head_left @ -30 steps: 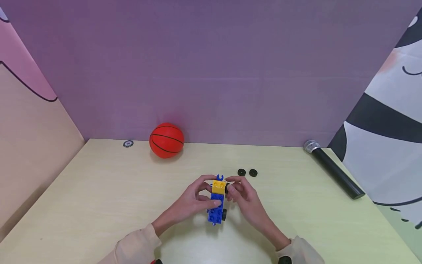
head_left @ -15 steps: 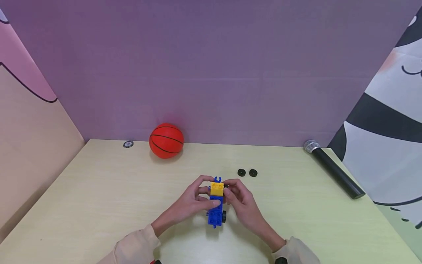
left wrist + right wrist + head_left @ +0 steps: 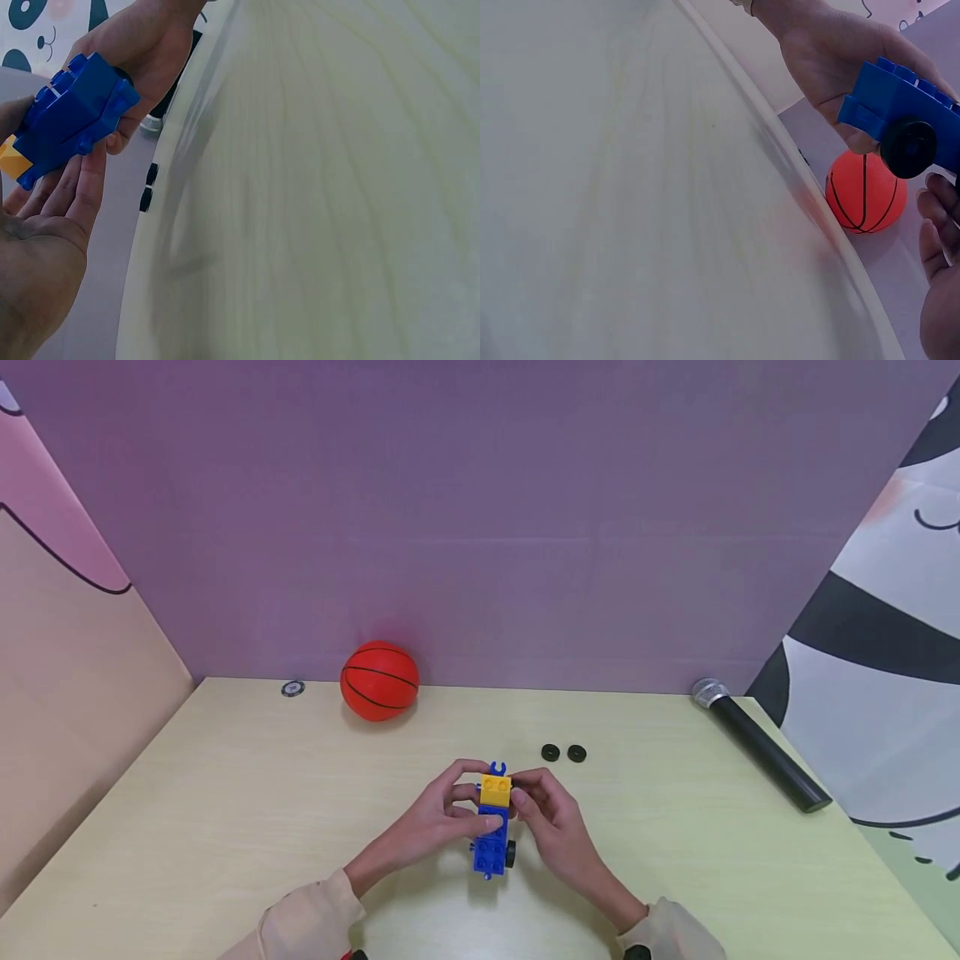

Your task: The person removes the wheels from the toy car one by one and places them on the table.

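My left hand [image 3: 429,823] grips a small toy-brick car [image 3: 490,855], thumb across its blue bricks and fingers along its left side. The car has a blue body, a yellow brick [image 3: 495,790] at the far end and a blue hook beyond that. One black wheel [image 3: 908,148] sits at the near right corner of the body, while bare axle stubs [image 3: 85,143] stick out on the left. At the yellow brick's right side, my right hand [image 3: 557,827] pinches another black wheel, mostly hidden by the fingers. Both hands hold the car above the table.
Two loose black wheels [image 3: 551,752] lie on the table [image 3: 225,827] beyond the right hand. A red ball with black lines [image 3: 380,681] and a small round disc [image 3: 293,688] are at the back left. A black microphone [image 3: 765,747] lies at the right edge.
The right hand has shifted slightly left, bringing its wheel from beside the yellow brick right against it, so less of that wheel shows. The car has moved slightly nearer; the left hand keeps its hold.
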The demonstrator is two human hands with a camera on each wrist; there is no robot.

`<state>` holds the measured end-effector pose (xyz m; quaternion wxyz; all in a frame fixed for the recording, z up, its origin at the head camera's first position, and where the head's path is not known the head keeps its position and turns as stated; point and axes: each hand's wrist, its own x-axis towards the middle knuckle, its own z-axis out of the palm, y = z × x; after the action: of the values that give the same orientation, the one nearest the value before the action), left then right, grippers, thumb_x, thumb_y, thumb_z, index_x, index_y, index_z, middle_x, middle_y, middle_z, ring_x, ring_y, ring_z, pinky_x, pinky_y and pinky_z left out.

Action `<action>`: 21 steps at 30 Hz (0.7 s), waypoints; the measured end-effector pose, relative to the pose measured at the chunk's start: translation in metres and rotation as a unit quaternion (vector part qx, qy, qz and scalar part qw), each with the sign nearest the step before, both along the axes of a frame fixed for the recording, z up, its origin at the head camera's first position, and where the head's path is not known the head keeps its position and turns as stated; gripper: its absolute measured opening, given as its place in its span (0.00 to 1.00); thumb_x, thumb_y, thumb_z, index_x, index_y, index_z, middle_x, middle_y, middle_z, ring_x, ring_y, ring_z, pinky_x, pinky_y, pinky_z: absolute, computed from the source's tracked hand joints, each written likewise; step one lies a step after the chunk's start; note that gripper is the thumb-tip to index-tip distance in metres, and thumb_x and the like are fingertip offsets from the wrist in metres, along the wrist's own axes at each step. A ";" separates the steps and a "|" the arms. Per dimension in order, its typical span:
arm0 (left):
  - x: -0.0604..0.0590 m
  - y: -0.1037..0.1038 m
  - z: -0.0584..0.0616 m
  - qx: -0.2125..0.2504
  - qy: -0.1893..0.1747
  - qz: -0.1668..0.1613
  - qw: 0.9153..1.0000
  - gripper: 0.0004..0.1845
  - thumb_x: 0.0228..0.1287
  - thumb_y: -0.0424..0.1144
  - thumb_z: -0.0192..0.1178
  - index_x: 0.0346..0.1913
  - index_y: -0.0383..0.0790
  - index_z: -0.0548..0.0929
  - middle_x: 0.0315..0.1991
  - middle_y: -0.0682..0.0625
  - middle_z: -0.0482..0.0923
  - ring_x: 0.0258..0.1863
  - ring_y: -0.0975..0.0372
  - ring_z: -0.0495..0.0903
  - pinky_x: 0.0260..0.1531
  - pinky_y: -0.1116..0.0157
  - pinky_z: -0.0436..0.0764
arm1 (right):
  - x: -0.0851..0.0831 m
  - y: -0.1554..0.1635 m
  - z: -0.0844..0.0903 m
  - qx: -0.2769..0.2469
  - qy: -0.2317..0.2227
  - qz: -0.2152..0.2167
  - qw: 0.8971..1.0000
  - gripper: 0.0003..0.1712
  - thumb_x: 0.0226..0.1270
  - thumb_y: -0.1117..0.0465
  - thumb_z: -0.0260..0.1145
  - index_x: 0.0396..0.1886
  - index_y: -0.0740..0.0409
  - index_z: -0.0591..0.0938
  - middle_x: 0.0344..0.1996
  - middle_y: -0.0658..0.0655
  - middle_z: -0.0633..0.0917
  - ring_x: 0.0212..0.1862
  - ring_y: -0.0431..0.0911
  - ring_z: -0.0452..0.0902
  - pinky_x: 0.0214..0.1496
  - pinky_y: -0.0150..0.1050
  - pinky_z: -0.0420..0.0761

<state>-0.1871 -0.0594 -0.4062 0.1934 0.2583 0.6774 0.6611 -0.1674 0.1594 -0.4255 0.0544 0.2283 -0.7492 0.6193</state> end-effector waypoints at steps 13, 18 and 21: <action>0.003 0.003 0.002 -0.003 -0.002 -0.006 1.000 0.30 0.74 0.39 0.64 0.72 0.38 0.64 0.45 0.44 0.82 0.44 0.50 0.88 0.52 0.56 0.84 | -0.001 0.003 -0.002 -0.002 0.066 -0.009 0.998 0.07 0.80 0.72 0.55 0.52 0.68 0.76 0.41 0.60 0.83 0.37 0.45 0.79 0.43 0.34 0.83; 0.004 0.004 0.001 -0.005 -0.004 -0.009 1.000 0.29 0.74 0.38 0.63 0.72 0.39 0.64 0.43 0.44 0.82 0.40 0.52 0.88 0.48 0.57 0.85 | -0.002 0.003 -0.004 0.005 0.095 -0.019 0.995 0.06 0.77 0.75 0.56 0.49 0.67 0.76 0.37 0.55 0.82 0.34 0.44 0.77 0.40 0.32 0.81; 0.004 0.004 0.000 -0.004 -0.005 -0.009 1.000 0.30 0.73 0.38 0.64 0.71 0.39 0.64 0.43 0.44 0.83 0.40 0.52 0.88 0.48 0.57 0.86 | -0.004 0.003 -0.005 0.013 0.117 -0.028 0.993 0.07 0.75 0.76 0.57 0.47 0.65 0.77 0.35 0.53 0.82 0.34 0.44 0.77 0.39 0.32 0.79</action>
<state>-0.1831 -0.0550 -0.4064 0.2035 0.2606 0.6766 0.6580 -0.1710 0.1621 -0.4304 0.1560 0.2786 -0.7520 0.5767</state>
